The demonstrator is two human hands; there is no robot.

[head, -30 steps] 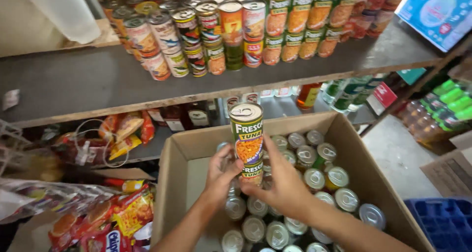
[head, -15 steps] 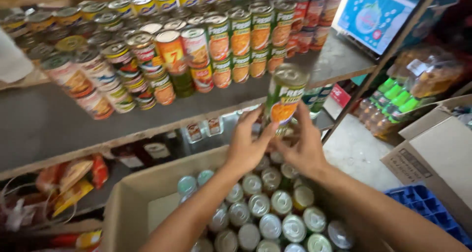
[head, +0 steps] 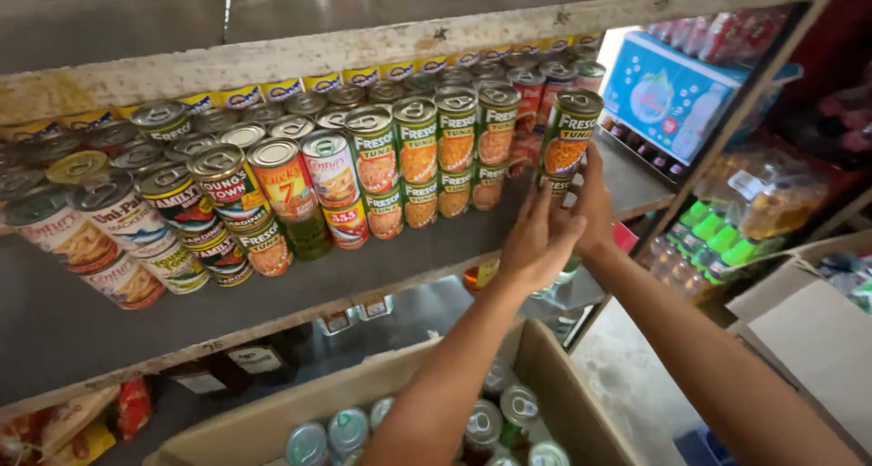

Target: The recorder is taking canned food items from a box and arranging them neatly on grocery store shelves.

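Note:
Both my hands are up at the grey shelf (head: pixel 409 257), closed around a stack of two green-labelled cans (head: pixel 568 137). My left hand (head: pixel 536 243) presses the near side of the lower can, which is mostly hidden by my fingers. My right hand (head: pixel 595 198) grips the stack's right side. The stack stands at the right end of the rows of stacked cans (head: pixel 418 162), next to matching green cans. Below my arms, an open cardboard box (head: pixel 272 421) holds more cans (head: pixel 495 411) with silver lids.
An upper shelf board (head: pixel 363 53) hangs low over the cans. Mixed red and white cans (head: pixel 136 221) fill the shelf's left part. A blue carton (head: pixel 672 89) and green bottles (head: pixel 718 234) are at the right. Another cardboard box (head: pixel 808 330) stands at the lower right.
My hands lifted the stacked cans out of the box, carried them up and to the right, and they now rest at the shelf's right end beside the other cans.

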